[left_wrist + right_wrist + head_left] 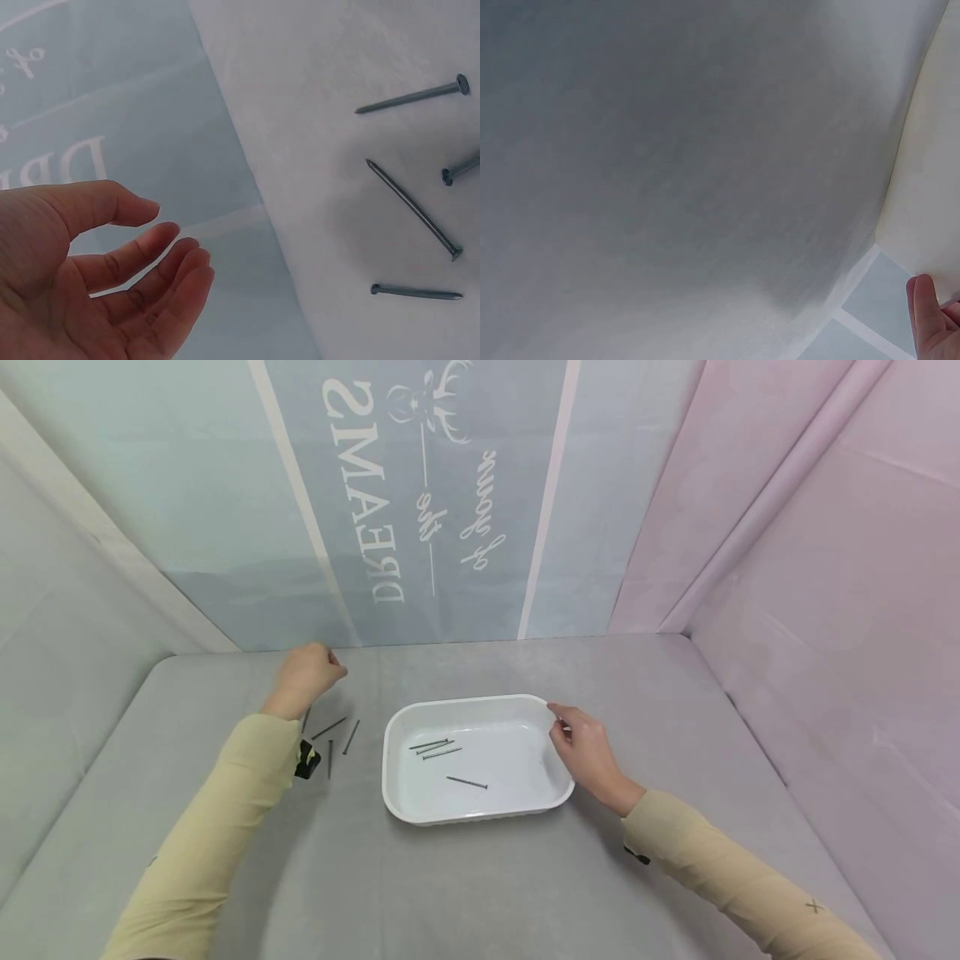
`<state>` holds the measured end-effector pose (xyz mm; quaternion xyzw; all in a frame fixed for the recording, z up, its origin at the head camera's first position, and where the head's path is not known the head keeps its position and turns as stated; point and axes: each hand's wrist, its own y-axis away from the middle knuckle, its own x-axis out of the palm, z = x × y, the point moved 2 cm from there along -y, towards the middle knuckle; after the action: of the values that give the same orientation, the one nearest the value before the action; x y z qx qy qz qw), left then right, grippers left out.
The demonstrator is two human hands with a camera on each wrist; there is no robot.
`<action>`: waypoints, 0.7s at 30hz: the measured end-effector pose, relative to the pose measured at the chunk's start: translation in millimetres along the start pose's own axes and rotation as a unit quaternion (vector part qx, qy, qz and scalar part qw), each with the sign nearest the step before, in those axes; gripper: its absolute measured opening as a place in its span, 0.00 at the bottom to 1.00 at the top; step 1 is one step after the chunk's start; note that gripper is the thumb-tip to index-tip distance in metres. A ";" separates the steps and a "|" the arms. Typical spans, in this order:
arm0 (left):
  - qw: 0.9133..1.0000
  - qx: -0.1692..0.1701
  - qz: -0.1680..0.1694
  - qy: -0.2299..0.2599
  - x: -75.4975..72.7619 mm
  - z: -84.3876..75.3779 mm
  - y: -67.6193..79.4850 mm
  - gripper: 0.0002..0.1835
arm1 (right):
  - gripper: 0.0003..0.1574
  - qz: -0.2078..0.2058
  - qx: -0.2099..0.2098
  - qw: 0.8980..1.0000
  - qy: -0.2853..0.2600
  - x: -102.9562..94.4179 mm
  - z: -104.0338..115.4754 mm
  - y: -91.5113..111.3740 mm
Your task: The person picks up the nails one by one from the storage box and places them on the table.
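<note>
My left hand hovers over the back left of the table, past several loose steel nails. In the left wrist view its fingers are loosely bent, a gap shows between thumb and fingertips, and nothing is held. Beyond them, metal nails lie scattered on the grey surface. A white rectangular tray stands mid-table with several nails inside, one lying apart from the others. At the tray's right end, my right hand pinches the rim; its fingers lie along the outer wall.
The grey table meets a blue-grey printed cloth at the back. Pale cloth walls rise on both sides, the right wall pinkish. Grey table surface extends in front of the tray.
</note>
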<state>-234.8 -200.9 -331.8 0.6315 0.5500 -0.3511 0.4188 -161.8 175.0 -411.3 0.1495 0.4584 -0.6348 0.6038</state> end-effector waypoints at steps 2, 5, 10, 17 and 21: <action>1.000 0.005 -0.002 -0.002 0.5 -3.7 0.0 0.10 | 0.20 0.001 0.001 1.000 0.000 0.3 -0.3 0.2; 1.000 0.007 -0.001 -0.002 0.5 -9.7 0.7 0.10 | 0.20 0.001 0.002 1.000 0.000 0.6 -0.6 0.3; 1.000 0.007 0.006 -0.005 -1.7 -19.9 1.8 0.09 | 0.20 -0.004 -0.004 1.000 0.001 0.4 -1.2 0.5; 1.000 0.012 0.015 -0.017 -2.3 -33.4 4.5 0.08 | 0.19 -0.012 -0.014 1.000 -0.005 0.4 -1.9 -0.3; 0.999 0.030 0.008 -0.026 -2.0 -41.2 6.8 0.08 | 0.19 -0.011 -0.014 1.000 -0.009 -0.2 -2.0 -0.9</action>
<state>-229.1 -164.3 -312.5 0.6385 0.5231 -0.3806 0.4170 -163.3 176.5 -411.9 0.1304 0.4637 -0.6362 0.6027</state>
